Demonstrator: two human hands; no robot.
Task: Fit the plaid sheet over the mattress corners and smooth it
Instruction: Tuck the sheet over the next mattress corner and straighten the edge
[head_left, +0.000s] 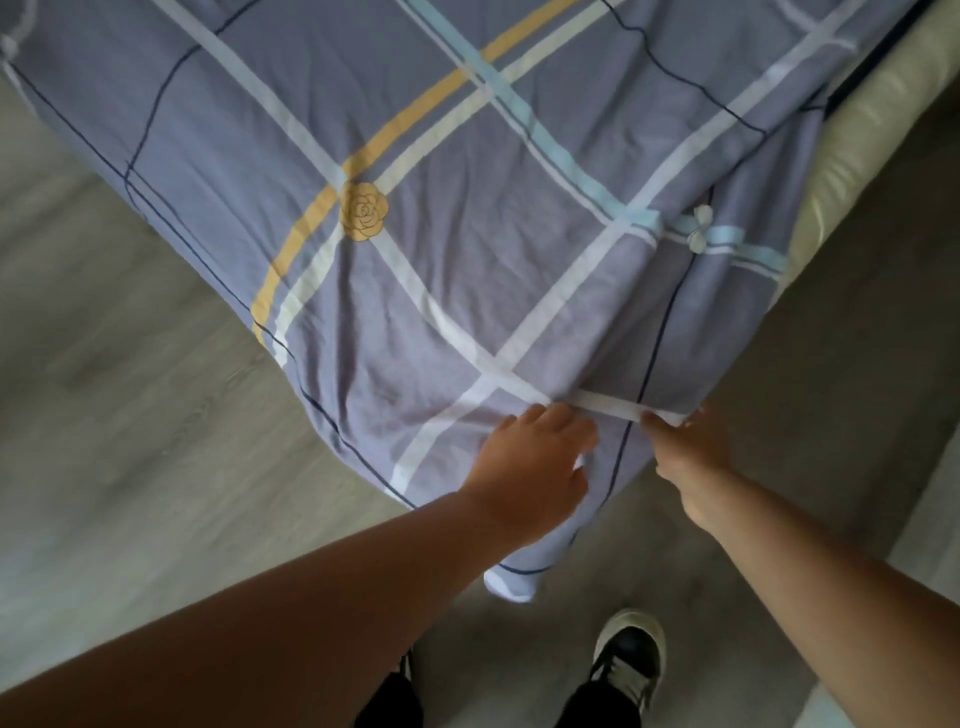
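The plaid sheet (467, 208), lavender with white, yellow and light-blue stripes and a yellow rose print, covers the near corner of the mattress and hangs down toward the floor in a loose point. My left hand (530, 467) rests on the draped corner with fingers curled into the cloth. My right hand (691, 457) grips the sheet's edge at the right side of the corner, fingers tucked under the fabric. The cream side of the mattress (852, 150) shows bare along the right.
Grey wood-look floor (130, 389) lies to the left and right of the bed corner. My feet in dark shoes (631, 654) stand just below the hanging sheet tip. A pale strip runs along the bottom right.
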